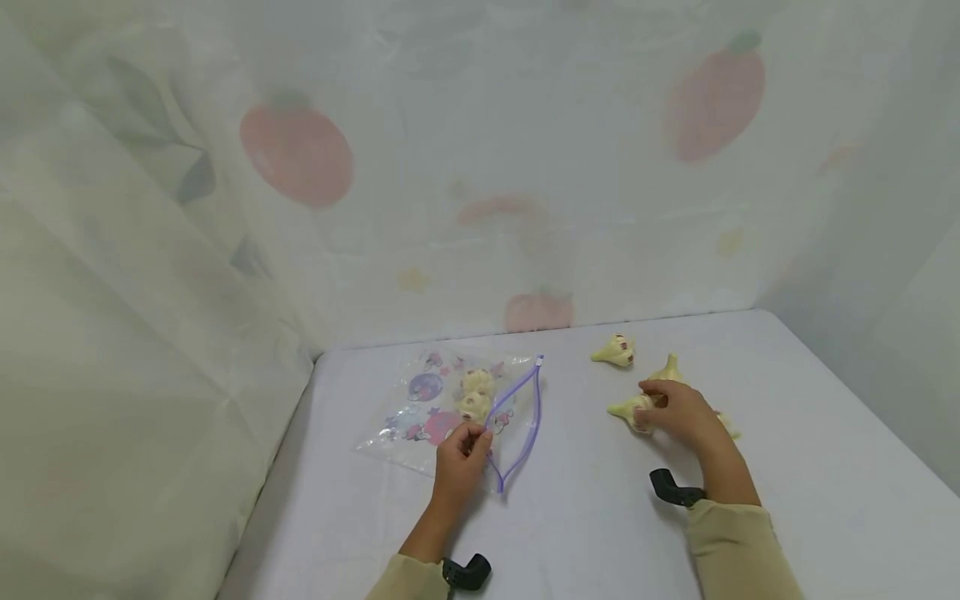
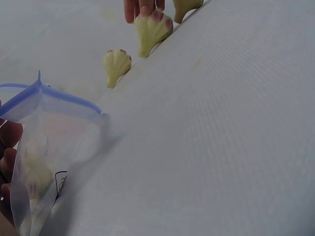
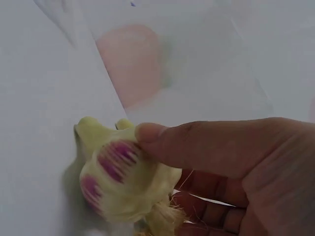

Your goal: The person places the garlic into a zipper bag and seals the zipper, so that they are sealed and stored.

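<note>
My right hand [image 1: 684,417] grips a garlic bulb [image 1: 636,412] on the right of the table. In the right wrist view the thumb presses on this purple-streaked bulb [image 3: 120,169], with fingers behind it near the roots. A clear printed zip bag [image 1: 411,417] with a purple zip edge lies at the middle left, its mouth parted and facing right. Near that mouth my left hand [image 1: 459,467] pinches the bag's edge. Inside the bag are garlic bulbs [image 1: 476,393], seen blurred through the plastic in the left wrist view.
Another garlic bulb [image 1: 617,351] lies farther back, and one [image 1: 667,367] sits just behind the right hand. A further bulb [image 1: 726,423] is partly hidden by the right hand. The white table [image 1: 585,533] meets a fruit-printed curtain [image 1: 420,250] at its back edge.
</note>
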`<state>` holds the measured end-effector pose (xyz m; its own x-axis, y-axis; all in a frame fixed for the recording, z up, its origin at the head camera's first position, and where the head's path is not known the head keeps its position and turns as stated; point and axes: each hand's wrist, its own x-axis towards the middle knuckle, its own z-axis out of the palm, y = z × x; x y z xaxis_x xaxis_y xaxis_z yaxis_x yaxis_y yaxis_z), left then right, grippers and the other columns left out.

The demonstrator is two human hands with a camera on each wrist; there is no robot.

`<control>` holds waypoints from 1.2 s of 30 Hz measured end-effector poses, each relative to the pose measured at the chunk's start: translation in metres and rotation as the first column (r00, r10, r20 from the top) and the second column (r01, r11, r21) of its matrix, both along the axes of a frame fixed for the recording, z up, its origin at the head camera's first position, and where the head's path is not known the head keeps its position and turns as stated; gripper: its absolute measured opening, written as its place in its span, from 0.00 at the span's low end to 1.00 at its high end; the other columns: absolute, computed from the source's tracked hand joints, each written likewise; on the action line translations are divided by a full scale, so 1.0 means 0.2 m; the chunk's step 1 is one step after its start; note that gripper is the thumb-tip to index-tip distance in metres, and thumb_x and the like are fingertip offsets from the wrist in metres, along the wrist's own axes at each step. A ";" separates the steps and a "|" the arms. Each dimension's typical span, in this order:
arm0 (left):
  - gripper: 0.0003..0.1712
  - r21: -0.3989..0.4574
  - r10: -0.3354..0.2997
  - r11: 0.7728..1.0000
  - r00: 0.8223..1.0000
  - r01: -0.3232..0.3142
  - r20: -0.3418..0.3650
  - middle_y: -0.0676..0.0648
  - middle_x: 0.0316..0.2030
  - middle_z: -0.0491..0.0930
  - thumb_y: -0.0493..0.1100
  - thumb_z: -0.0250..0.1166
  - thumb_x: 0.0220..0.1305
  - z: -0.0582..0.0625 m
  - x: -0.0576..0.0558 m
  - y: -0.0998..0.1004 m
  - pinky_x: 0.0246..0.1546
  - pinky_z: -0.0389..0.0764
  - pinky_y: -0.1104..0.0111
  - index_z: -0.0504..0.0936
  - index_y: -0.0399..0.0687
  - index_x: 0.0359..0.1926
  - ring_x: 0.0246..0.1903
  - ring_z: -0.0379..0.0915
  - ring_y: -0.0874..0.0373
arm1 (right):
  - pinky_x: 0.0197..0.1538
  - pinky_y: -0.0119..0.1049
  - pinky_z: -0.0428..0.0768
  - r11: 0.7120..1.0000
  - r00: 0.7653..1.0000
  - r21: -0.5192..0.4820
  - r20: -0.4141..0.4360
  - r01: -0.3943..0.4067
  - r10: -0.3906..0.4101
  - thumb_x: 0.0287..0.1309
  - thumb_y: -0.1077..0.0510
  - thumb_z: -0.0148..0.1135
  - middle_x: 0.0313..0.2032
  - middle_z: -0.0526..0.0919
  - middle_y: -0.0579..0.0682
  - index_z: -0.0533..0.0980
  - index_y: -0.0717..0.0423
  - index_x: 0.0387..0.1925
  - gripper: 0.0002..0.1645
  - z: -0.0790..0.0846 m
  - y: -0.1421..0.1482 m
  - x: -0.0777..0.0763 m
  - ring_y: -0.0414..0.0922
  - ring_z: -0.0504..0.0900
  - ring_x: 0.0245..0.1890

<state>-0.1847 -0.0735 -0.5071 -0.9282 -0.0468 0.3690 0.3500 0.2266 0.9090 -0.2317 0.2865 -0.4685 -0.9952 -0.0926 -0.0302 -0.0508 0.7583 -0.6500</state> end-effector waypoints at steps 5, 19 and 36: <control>0.06 -0.002 0.010 1.000 1.000 -0.010 0.011 0.52 0.22 0.76 0.33 0.63 0.65 0.00 0.00 0.00 0.22 0.70 0.75 0.80 0.43 0.30 0.22 0.67 0.67 | 0.47 0.48 0.77 1.000 1.000 -0.028 -0.014 0.004 -0.004 0.57 0.45 0.69 0.55 0.78 0.62 0.73 0.59 0.63 0.37 -0.03 -0.08 -0.02 0.56 0.77 0.51; 0.06 -0.003 0.001 1.000 1.000 -0.001 0.005 0.50 0.22 0.76 0.32 0.63 0.65 0.01 0.00 0.00 0.22 0.70 0.76 0.80 0.41 0.30 0.21 0.67 0.67 | 0.50 0.51 0.76 0.997 0.997 -0.059 -0.064 -0.052 0.049 0.53 0.48 0.72 0.55 0.76 0.63 0.66 0.60 0.68 0.45 -0.15 -0.21 -0.08 0.54 0.76 0.48; 0.06 -0.001 -0.003 1.000 1.000 0.003 0.004 0.51 0.22 0.76 0.32 0.63 0.65 0.01 0.01 0.00 0.22 0.70 0.75 0.80 0.41 0.30 0.22 0.67 0.67 | 0.40 0.36 0.72 0.956 0.997 -0.289 -0.033 0.053 -0.065 0.51 0.47 0.74 0.50 0.75 0.58 0.65 0.52 0.70 0.47 -0.30 -0.22 -0.09 0.46 0.71 0.38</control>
<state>-0.1834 -0.0730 -0.5048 -0.9300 -0.0437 0.3649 0.3466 0.2260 0.9104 -0.2504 0.2421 -0.5275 -0.9990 -0.0327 0.0305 -0.0434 0.5422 -0.8391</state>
